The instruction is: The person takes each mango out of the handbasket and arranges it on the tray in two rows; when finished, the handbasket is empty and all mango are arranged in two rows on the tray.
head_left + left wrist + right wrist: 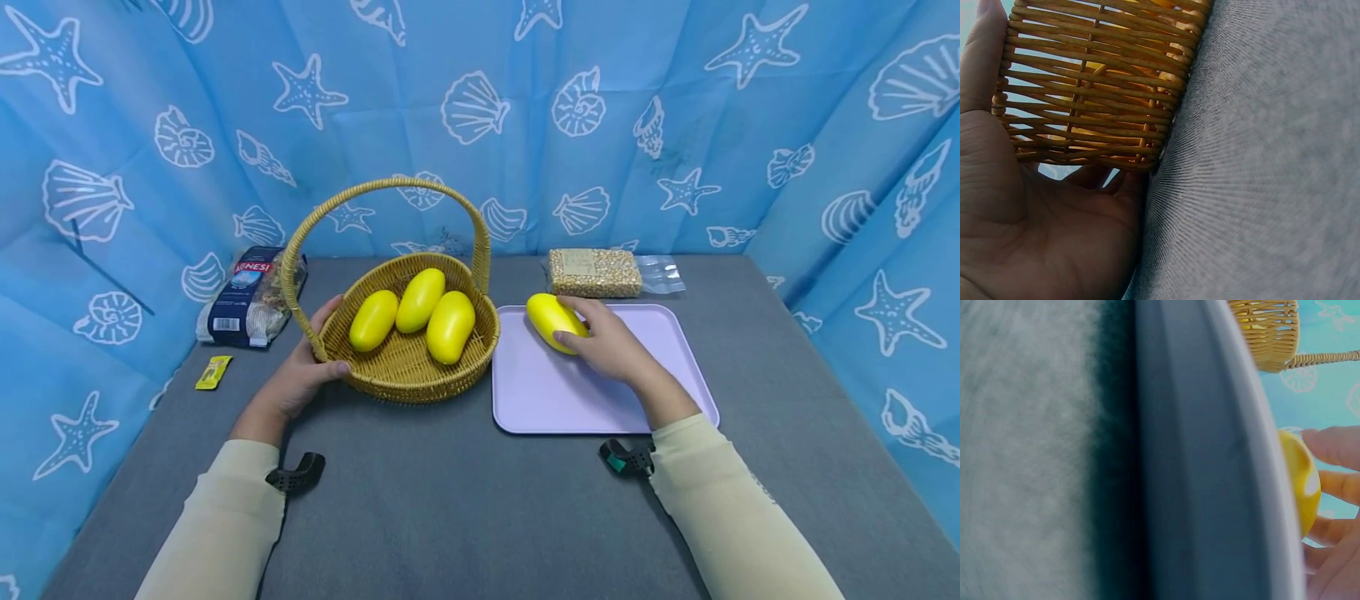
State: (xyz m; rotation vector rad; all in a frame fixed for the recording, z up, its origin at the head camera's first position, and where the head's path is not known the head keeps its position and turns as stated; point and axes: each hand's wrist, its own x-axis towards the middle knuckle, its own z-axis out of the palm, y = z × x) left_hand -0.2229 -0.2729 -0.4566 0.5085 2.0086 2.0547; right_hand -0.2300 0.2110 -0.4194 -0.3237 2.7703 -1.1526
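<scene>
The left hand (300, 379) grips the left side of the wicker basket (420, 389), thumb on its rim, fingers curled along the outer wall. Three yellow fruits (422, 300) lie inside the basket. To its right, the right hand (603, 340) holds a fourth yellow fruit (547, 320) over the lilac tray (570, 404), thumb and fingers bent about it; whether that fruit touches the tray is hard to tell. Left of the basket lie a pasta bag (243, 298) and a small yellow packet (213, 372).
</scene>
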